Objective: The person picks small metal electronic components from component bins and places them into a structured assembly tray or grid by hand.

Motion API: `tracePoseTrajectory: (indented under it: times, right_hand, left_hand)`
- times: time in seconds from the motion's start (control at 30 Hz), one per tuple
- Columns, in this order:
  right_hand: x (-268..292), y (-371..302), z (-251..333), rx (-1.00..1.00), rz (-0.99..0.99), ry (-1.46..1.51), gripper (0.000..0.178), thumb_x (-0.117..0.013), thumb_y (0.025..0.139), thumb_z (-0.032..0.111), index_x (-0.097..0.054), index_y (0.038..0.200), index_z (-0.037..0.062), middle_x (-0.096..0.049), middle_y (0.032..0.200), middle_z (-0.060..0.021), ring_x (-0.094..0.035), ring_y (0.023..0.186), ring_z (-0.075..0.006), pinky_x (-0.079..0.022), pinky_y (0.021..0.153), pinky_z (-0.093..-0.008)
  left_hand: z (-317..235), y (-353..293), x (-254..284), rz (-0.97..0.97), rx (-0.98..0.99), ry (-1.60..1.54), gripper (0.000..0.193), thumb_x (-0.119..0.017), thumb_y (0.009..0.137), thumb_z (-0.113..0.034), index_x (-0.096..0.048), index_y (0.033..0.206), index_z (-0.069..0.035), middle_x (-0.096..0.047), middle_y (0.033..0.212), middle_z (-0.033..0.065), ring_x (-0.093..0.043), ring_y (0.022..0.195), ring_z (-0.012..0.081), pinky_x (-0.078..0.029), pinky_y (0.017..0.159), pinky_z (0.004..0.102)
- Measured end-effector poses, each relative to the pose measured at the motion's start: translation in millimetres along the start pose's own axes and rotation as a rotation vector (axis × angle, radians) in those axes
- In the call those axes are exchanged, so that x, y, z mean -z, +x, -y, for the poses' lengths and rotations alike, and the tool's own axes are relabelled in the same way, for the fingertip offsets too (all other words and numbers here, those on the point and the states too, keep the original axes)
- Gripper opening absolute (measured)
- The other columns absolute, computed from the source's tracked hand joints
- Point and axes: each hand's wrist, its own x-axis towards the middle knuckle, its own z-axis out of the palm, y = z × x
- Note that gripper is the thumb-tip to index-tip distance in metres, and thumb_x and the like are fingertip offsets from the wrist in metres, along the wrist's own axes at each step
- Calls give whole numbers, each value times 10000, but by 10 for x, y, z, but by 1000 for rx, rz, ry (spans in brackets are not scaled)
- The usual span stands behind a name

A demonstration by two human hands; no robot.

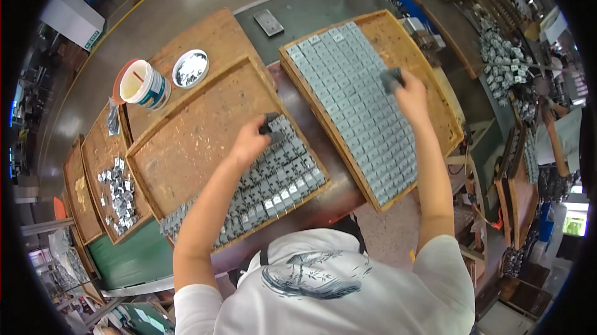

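Observation:
My left hand [250,141] is over the left wooden tray [193,123], its fingers pinched together at the upper edge of several rows of small metal parts with dark pins [273,176]. Dark material covers its fingertips, and whatever lies between them is hidden. My right hand [411,97] is at the right edge of close-set rows of flat grey metal pieces [348,102] in the right wooden tray [390,38]. Its fingers are closed too. A dark grey patch shows at the fingertips; I cannot tell a finger covering from a held piece.
A white bucket [148,88] and a round white dish of small bits [189,69] stand beyond the left tray. Loose metal parts [118,195] lie farther left. A flat metal block [268,23] is at the back. Rightward are heaped parts [505,71] and another person's arm [553,142].

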Motion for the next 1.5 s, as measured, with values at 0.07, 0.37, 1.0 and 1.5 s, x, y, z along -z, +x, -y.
tracePoseTrajectory:
  times: [0.07,0.37,1.0,1.5]
  right_hand:
    - [-244,697,-59,97,-72,-114,259,-588,861,195,-660,1025,8,-675,876,-155,-637,831,-241,-488,751,-341]
    - [-447,2642,-1163,-135,2,-306,499,-730,785,266,-643,1209,19,-604,1277,-106,-545,1172,-220,-414,991,-338]
    - [-1229,1102,493,36,110,718,314,-524,954,97,-528,1263,42,-620,1129,-96,-616,918,-167,-506,712,-289]
    - [-2134,-432,1423,100,544,546,280,-618,922,101,-582,1195,51,-604,1013,-18,-591,846,-108,-499,709,-273]
  left_hand:
    - [-98,-126,-19,-121,6,115,529,-556,811,87,-484,1330,14,-609,1212,98,-569,1088,170,-440,951,275]
    - [-186,-558,299,-264,-223,276,528,-667,738,-100,-502,1236,-40,-493,1152,208,-547,1027,372,-467,903,435]
    - [1832,-2409,3594,-1376,500,797,477,-650,702,-155,-580,1174,-159,-543,1180,88,-448,1166,363,-402,934,559]
    - [2059,-2528,3634,-1396,85,640,564,-694,617,-123,-579,1169,-109,-624,1095,184,-575,1074,378,-488,896,459]
